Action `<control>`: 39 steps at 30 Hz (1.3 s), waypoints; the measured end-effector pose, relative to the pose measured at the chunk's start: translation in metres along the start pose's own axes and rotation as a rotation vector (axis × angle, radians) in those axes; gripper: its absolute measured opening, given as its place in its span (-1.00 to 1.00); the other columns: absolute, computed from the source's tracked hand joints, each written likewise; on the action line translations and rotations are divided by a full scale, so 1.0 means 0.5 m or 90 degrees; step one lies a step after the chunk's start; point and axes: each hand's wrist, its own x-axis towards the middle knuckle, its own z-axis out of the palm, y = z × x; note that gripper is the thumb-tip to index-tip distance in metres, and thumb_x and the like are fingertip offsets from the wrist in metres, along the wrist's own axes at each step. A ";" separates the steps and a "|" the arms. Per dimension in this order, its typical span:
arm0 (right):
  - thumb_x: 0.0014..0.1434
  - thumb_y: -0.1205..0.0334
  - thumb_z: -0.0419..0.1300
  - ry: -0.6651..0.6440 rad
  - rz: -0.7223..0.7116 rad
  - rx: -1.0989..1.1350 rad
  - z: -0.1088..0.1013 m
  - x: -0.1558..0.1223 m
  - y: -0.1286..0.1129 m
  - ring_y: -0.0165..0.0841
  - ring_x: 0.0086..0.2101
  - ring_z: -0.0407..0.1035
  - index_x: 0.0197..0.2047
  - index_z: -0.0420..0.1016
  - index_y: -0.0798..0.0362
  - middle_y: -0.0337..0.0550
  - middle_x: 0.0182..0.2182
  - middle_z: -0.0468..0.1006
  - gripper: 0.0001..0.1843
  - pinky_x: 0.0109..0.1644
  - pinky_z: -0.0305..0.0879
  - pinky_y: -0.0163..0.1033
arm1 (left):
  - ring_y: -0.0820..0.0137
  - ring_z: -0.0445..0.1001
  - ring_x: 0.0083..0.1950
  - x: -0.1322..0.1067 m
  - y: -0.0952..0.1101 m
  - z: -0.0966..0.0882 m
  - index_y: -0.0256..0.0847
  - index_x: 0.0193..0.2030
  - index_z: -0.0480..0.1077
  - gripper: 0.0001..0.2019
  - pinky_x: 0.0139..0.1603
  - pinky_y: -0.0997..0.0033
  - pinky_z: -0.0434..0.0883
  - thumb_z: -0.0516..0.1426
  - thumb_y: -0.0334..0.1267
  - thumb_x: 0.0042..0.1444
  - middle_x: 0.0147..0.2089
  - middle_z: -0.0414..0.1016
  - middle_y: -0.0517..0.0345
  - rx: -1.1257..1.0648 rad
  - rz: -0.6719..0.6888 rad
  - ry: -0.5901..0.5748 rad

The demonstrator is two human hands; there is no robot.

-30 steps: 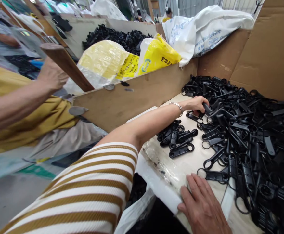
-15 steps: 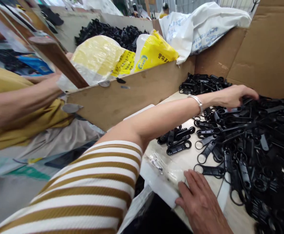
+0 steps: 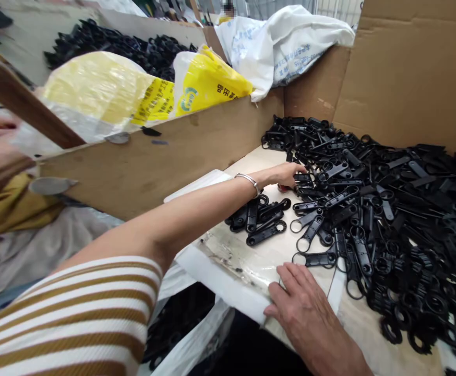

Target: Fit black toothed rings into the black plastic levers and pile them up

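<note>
Your left hand (image 3: 289, 175) has drawn back from over the middle of the pile (image 3: 369, 201) to its left edge, while your right hand stays at the near edge of the table (image 3: 277, 249). Your view has also swung to the right.

From the head camera, you reach forward with your left arm, a bracelet (image 3: 249, 179) at the wrist and a striped sleeve (image 3: 75, 313) above the elbow. Your left fingers bend down at the outermost black parts; whether they grip one, you cannot tell from this angle. Your right hand (image 3: 308, 308) lies palm down with its fingers stretched and close together, holding nothing visible. Just beyond those fingertips lies a single part (image 3: 319, 259), its ring pointing left.

The pile spreads from the back corner down the right side of the table, against the cardboard (image 3: 416, 78). To its left, below your wrist, sits a small group (image 3: 266, 232) of parts, apart from the pile.

Left of the table, a board (image 3: 165, 164) stands on edge, with a yellow bag (image 3: 212, 78) and a white sack (image 3: 277, 44) behind and over it. Further back is another heap (image 3: 124, 47). A co-worker's arm (image 3: 1, 156) shows, blurred, at the far left.
</note>
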 end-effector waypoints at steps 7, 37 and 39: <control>0.28 0.11 0.17 -0.052 -0.003 -0.001 -0.037 0.014 -0.005 -0.22 0.14 0.33 -0.15 0.41 0.05 -0.04 0.01 0.47 -0.81 0.27 0.27 -0.04 | 0.45 0.41 -0.35 -0.015 0.070 0.036 -0.23 0.12 0.42 -0.53 -0.31 0.45 0.40 0.19 -0.43 0.01 -0.32 0.45 0.20 0.051 -0.016 -0.004; 0.30 0.37 0.11 0.204 -0.011 0.053 -0.094 -0.135 0.015 -0.28 -0.16 0.56 -0.05 0.52 0.05 -0.10 -0.18 0.66 -0.79 0.07 0.47 -0.13 | 0.22 0.53 -0.15 -0.312 0.166 0.127 -0.21 0.18 0.23 -0.58 -0.24 0.30 0.42 0.04 -0.46 0.16 -0.03 0.46 -0.04 0.388 0.068 -0.061; 0.27 0.37 0.15 0.232 0.005 0.086 -0.097 -0.156 0.016 -0.31 -0.15 0.57 -0.05 0.54 0.04 -0.12 -0.16 0.67 -0.78 0.08 0.48 -0.21 | 0.24 0.53 -0.16 -0.322 0.180 0.121 -0.19 0.10 0.31 -0.62 -0.26 0.32 0.41 0.03 -0.49 0.14 -0.02 0.44 -0.02 0.388 0.084 -0.054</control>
